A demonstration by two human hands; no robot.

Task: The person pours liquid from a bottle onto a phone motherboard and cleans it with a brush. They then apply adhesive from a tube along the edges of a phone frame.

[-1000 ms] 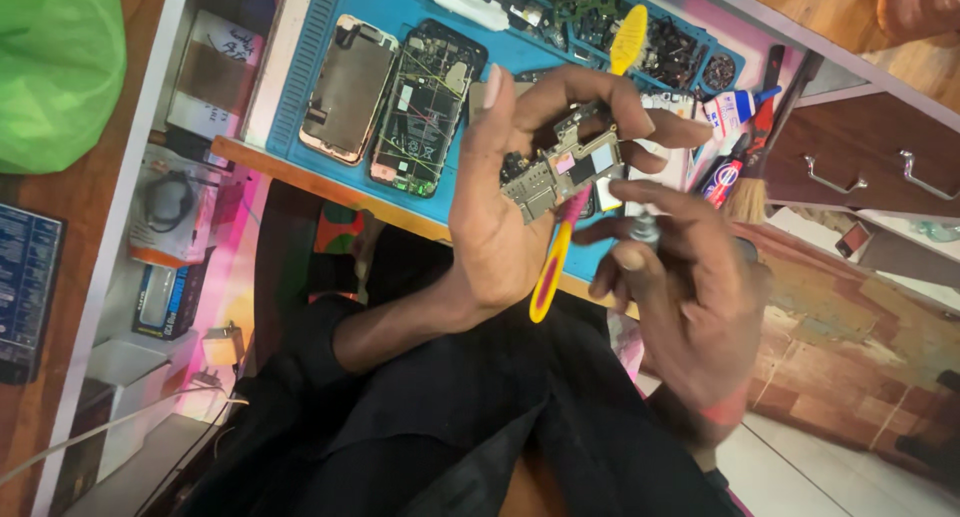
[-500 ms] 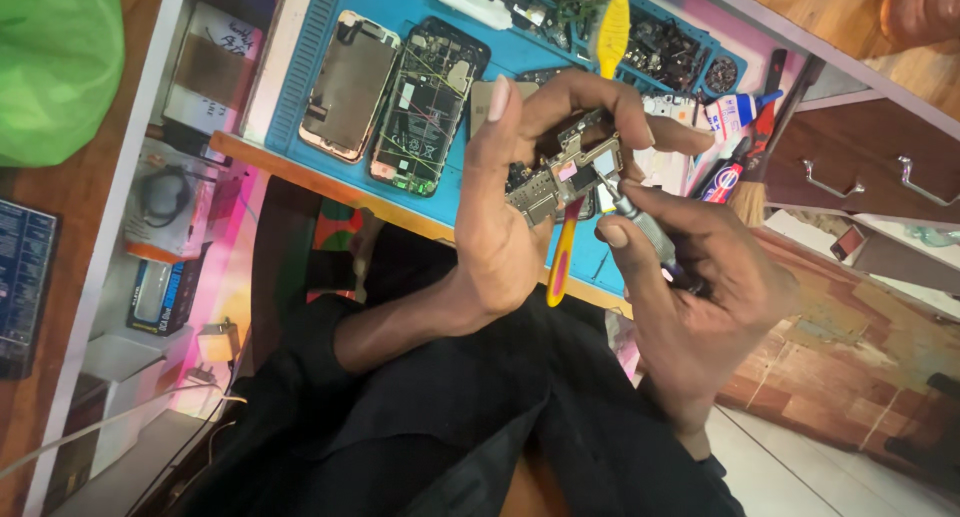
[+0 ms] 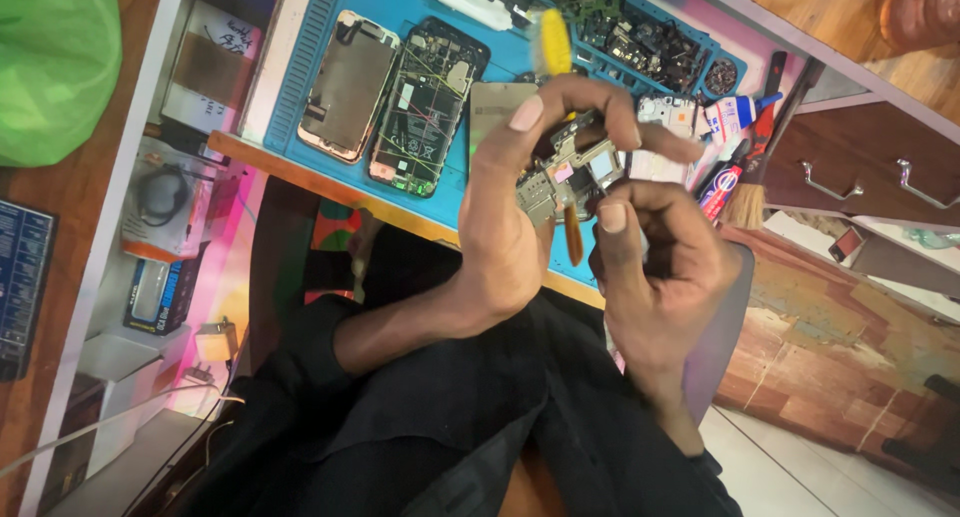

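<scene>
Head view: left hand (image 3: pixel 510 227) pinches a small circuit board (image 3: pixel 565 172) above the desk edge, fingers clamped on it. Right hand (image 3: pixel 655 262) grips a yellow-handled screwdriver (image 3: pixel 553 52) against the board. Behind: blue mat (image 3: pixel 310 52), two opened phones (image 3: pixel 390 97).

Matt blue rubbery mat (image 3: pixel 300 67); shiny metal circuit board (image 3: pixel 565 172).

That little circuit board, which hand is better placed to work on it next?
Probably the right hand. The left hand has its fingers wrapped around the circuit board, keeping it up, while the right hand's fingertips touch its edge beside the yellow-handled tool.
</scene>
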